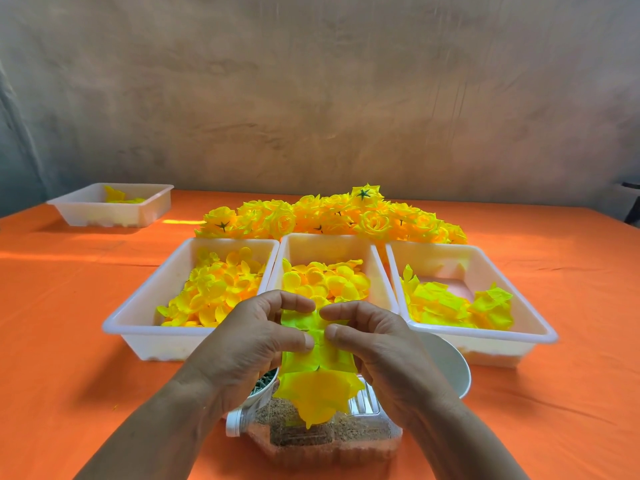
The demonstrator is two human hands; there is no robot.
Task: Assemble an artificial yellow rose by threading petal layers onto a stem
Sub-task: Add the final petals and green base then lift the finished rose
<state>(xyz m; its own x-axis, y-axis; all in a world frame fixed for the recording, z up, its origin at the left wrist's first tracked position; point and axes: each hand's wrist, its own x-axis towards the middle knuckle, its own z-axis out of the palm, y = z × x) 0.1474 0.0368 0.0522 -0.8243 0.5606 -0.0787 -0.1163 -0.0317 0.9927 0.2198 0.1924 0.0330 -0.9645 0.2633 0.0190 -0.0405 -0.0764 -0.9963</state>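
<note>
Left hand, right hand: pinch grip on yellow petal layer

left hand and right hand pinching yellow petal layers, white trays behind
</note>
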